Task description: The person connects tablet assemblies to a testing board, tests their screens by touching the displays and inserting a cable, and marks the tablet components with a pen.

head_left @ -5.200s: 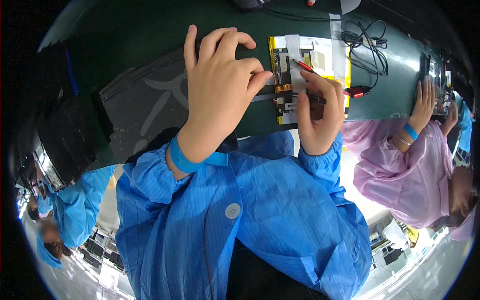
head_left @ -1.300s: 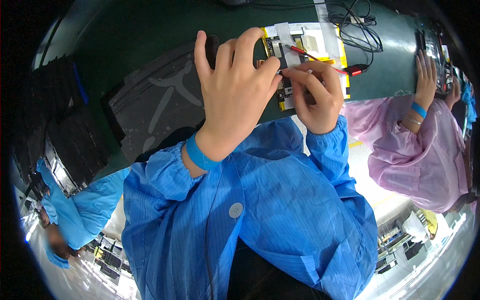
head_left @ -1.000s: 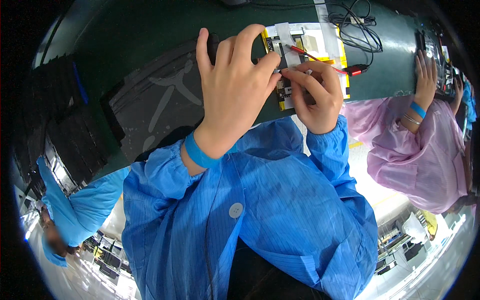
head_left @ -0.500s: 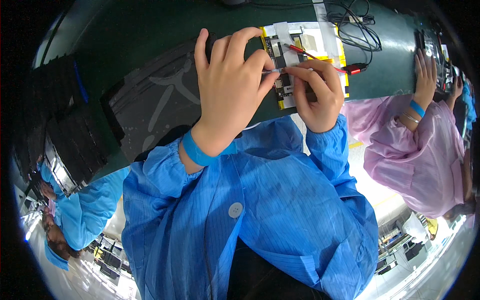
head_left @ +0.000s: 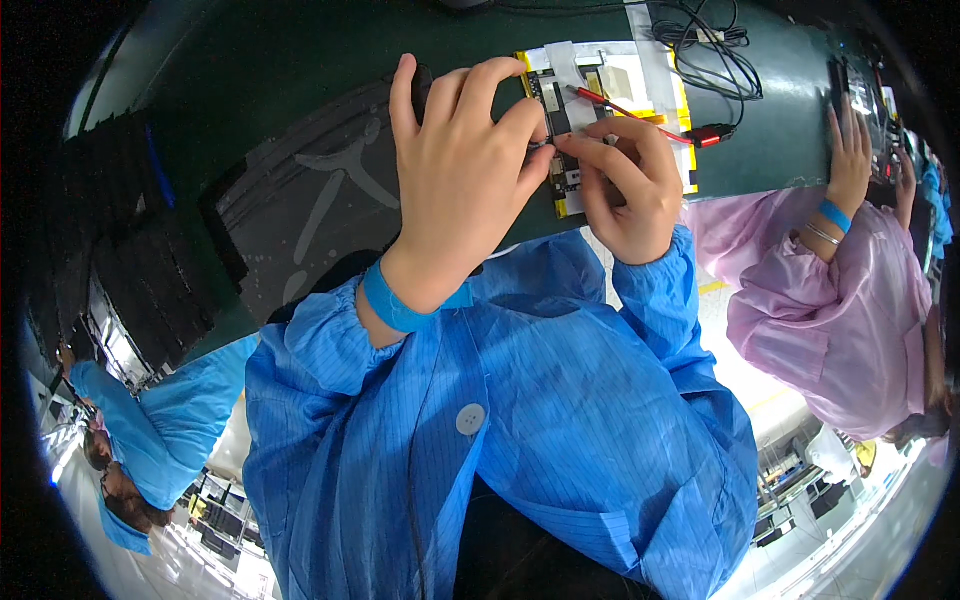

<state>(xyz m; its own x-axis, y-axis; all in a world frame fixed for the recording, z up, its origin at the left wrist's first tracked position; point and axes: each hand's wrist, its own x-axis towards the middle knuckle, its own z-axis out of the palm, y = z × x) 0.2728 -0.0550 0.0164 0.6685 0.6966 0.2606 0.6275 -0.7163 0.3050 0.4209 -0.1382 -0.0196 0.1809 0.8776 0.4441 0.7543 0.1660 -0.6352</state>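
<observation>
Left hand (head_left: 462, 170): thumb and forefinger nearly meeting; any grip, we cannot tell.
Circuit board (head_left: 551, 97): under both hands' fingertips; we'd best keep it still.
Right hand (head_left: 638, 187): curled, forefinger near left thumb; grip unclear to us.

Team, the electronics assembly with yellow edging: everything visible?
The electronics assembly is a flat, roughly rectangular panel, white and silvery, with yellow tape-like edging. A dark circuit board runs down its left side; a pale strip crosses its upper left. It lies slightly turned on the dark green tabletop, near the front edge. A red lead crosses it. The left hand reaches its left side; the right hand hides its lower middle. Finger contact is unclear.
</observation>
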